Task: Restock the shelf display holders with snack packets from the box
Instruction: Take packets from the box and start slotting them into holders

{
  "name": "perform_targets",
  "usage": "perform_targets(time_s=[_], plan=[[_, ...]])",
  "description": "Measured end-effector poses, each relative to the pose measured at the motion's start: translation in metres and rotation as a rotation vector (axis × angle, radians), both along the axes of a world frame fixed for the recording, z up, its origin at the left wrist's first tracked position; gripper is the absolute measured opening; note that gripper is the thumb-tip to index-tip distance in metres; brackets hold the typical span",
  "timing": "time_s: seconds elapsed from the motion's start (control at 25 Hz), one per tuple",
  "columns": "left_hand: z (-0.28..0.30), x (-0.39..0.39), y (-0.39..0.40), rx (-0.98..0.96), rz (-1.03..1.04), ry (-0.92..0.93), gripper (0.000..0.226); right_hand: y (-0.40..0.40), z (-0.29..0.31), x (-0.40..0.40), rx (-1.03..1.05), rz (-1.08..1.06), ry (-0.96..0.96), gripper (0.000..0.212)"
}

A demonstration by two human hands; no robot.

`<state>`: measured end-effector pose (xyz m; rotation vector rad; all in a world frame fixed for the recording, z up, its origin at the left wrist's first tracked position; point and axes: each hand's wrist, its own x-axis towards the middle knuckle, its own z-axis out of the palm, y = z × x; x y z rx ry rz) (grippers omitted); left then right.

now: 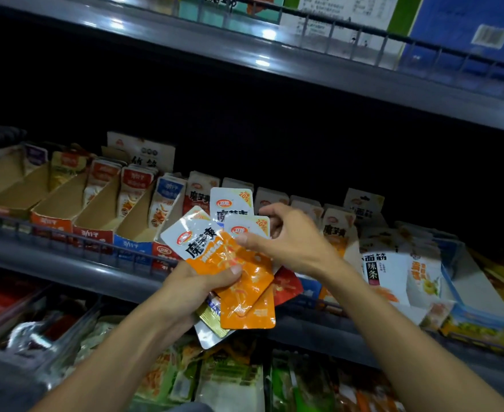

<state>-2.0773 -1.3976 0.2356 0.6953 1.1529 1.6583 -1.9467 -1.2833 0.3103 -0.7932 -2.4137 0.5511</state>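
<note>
My left hand [191,289] grips a fanned bunch of white-and-orange snack packets [238,263] in front of the middle shelf, thumb pressed across the orange part. My right hand [286,236] pinches the top right edge of the front packet with thumb and fingers. Behind the hands a row of cardboard display holders [102,209] stands on the shelf, several of them partly filled with upright packets. The supply box is not in view.
A wire rail [75,242] runs along the front of the middle shelf. White and blue snack boxes [399,269] stand at the right. The shelf above [274,55] carries cartons. Bagged goods [230,379] lie on the lower shelf.
</note>
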Motion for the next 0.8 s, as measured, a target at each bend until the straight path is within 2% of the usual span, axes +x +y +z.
perform_targets(time_s=[0.08, 0.12, 0.36, 0.48, 0.6, 0.68, 0.8], plan=[[-0.001, 0.006, -0.003, 0.006, 0.008, 0.035, 0.06, -0.012, -0.005, -0.005, 0.011, -0.072, -0.074, 0.076], [-0.002, 0.008, -0.004, 0.005, 0.011, 0.051, 0.059, -0.014, -0.006, -0.006, -0.012, -0.088, -0.095, 0.077], [-0.005, 0.014, -0.005, 0.042, 0.04, 0.008, 0.052, -0.007, -0.002, 0.004, -0.412, 0.028, 0.066, 0.056], [-0.005, 0.018, -0.004, 0.045, 0.051, 0.036, 0.039, -0.007, -0.002, 0.01, -0.546, 0.006, 0.249, 0.035], [-0.001, 0.025, -0.001, 0.061, 0.052, 0.068, 0.029, -0.003, -0.005, 0.011, -0.618, -0.087, 0.58, 0.019], [0.001, 0.028, 0.002, 0.074, 0.057, 0.089, 0.03, 0.0, -0.008, 0.011, -0.657, -0.108, 0.685, 0.023], [0.002, 0.027, 0.005, 0.075, 0.092, 0.108, 0.034, 0.004, -0.007, 0.017, -0.666, -0.073, 0.625, 0.04]])
